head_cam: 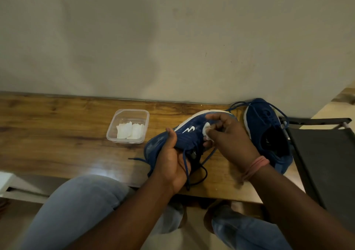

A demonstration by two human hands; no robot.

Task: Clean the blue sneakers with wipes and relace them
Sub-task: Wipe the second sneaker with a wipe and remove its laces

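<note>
A blue sneaker (189, 132) with a white sole and a white side logo lies tilted on its side over the wooden table (57, 130). My left hand (172, 161) grips it at the heel end, with loose blue laces trailing past the palm. My right hand (228, 136) pinches a small white wipe (207, 129) against the sneaker's side near the toe. The second blue sneaker (267, 132) stands on the table to the right, opening upward, laces loose.
A clear plastic tub (128, 125) holding folded white wipes sits on the table left of the sneakers. A plain wall runs right behind the table. A dark chair (322, 153) stands at the table's right end. My knees in light jeans are below the table's front edge.
</note>
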